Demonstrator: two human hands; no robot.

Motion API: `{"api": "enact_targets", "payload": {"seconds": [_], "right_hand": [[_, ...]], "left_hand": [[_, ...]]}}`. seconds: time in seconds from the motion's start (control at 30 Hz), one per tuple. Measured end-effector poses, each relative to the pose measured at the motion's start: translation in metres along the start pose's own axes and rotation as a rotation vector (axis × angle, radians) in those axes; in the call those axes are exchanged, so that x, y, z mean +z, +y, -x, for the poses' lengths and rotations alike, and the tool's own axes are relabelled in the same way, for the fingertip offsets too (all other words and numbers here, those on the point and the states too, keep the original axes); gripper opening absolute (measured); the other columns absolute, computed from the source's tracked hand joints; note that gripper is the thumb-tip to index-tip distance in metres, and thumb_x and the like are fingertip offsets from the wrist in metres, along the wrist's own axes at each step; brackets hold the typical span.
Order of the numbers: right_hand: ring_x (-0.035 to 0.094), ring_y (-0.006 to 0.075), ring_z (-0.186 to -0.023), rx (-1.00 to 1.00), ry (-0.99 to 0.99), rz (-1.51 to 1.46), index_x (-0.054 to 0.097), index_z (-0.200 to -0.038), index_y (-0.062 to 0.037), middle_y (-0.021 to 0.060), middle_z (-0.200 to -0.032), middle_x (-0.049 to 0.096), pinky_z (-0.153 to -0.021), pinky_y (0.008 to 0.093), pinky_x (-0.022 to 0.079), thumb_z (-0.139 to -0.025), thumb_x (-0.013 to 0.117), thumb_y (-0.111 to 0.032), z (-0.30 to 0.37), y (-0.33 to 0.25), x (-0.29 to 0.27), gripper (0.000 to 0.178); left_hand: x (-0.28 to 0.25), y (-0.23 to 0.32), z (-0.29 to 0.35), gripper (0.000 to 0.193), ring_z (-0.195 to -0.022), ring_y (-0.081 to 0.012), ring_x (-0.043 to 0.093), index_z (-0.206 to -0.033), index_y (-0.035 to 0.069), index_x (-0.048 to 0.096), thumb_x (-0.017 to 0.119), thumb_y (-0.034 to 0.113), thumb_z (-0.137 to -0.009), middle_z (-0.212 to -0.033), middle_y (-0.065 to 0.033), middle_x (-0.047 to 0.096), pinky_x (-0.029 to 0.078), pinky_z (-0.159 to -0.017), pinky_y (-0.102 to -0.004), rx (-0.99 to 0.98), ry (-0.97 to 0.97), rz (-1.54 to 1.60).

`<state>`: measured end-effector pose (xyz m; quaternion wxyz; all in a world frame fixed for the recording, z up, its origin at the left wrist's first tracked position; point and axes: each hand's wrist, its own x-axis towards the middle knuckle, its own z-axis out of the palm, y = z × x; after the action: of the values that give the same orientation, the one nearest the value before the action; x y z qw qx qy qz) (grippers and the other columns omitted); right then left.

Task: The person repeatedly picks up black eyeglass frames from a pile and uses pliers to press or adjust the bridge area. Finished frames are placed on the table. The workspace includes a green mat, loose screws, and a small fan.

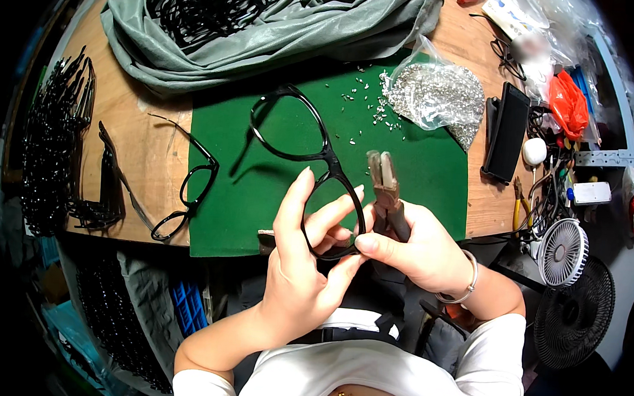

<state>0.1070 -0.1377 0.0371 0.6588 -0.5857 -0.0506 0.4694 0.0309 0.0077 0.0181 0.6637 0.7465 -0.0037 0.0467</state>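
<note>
A black glasses frame (328,155) is tilted up over the green mat, its lower rim gripped by my left hand (300,265), with fingers around and through the rim opening. My right hand (422,250) is closed around a pair of pliers (384,187), jaws pointing up and away from me. The thumb of that hand also touches the frame's lower corner. One temple arm of the frame extends behind the upper rim. Beyond the pliers, a clear plastic bag of small silvery metal pieces (440,97) lies on the mat, with several pieces spilled beside it.
Grey cloth (289,49) at the back holds a heap of black frames (205,9). Another pair of glasses (198,184) lies left of the mat (237,215), near stacked black parts (54,148). A phone (507,133), yellow-handled tool (520,209), cables and fans (564,252) are at right.
</note>
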Motion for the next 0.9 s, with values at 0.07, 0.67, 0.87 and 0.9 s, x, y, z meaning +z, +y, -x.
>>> {"api": "enact_targets", "payload": {"seconds": [0.07, 0.67, 0.87, 0.9], "right_hand": [[0.043, 0.0035, -0.072, -0.002, -0.038, -0.005, 0.047, -0.081, -0.0046, -0.0019, -0.078, 0.050, -0.065, 0.0193, 0.037, -0.082, 0.058, -0.020, 0.000, -0.002, 0.002, 0.019], [0.056, 0.0230, -0.071, 0.043, -0.465, 0.655, 0.051, -0.094, 0.0009, 0.0136, -0.078, 0.056, -0.064, 0.0311, 0.044, -0.086, 0.049, -0.032, 0.012, -0.027, -0.006, 0.034], [0.057, 0.0269, -0.063, 0.071, -0.463, 0.820, 0.051, -0.081, -0.0001, 0.0141, -0.070, 0.056, -0.056, 0.0329, 0.043, -0.083, 0.054, -0.031, 0.008, -0.027, -0.007, 0.031], [0.057, 0.0296, -0.062, 0.034, -0.416, 0.882, 0.050, -0.081, 0.0018, 0.0157, -0.068, 0.056, -0.055, 0.0349, 0.044, -0.083, 0.053, -0.030, 0.008, -0.026, -0.006, 0.032]], "left_hand": [[-0.002, 0.002, -0.001, 0.085, -0.089, -0.0109, 0.051, -0.132, 0.005, 0.000, 0.059, -0.008, -0.072, -0.121, -0.0142, 0.045, 0.045, -0.081, -0.0240, -0.091, -0.013, 0.202], [-0.032, 0.023, 0.001, 0.092, -0.092, -0.0233, 0.058, -0.131, 0.005, -0.002, 0.063, -0.009, -0.068, -0.118, -0.0222, 0.045, 0.047, -0.080, -0.0312, -0.205, -0.083, 0.423], [-0.031, 0.019, 0.001, 0.086, -0.096, -0.0217, 0.056, -0.131, 0.005, -0.002, 0.059, -0.008, -0.072, -0.120, -0.0229, 0.042, 0.047, -0.079, -0.0289, -0.215, -0.131, 0.410], [-0.031, 0.018, 0.001, 0.084, -0.097, -0.0205, 0.055, -0.131, 0.006, -0.003, 0.057, -0.008, -0.074, -0.122, -0.0231, 0.041, 0.047, -0.078, -0.0277, -0.213, -0.153, 0.405]]}}
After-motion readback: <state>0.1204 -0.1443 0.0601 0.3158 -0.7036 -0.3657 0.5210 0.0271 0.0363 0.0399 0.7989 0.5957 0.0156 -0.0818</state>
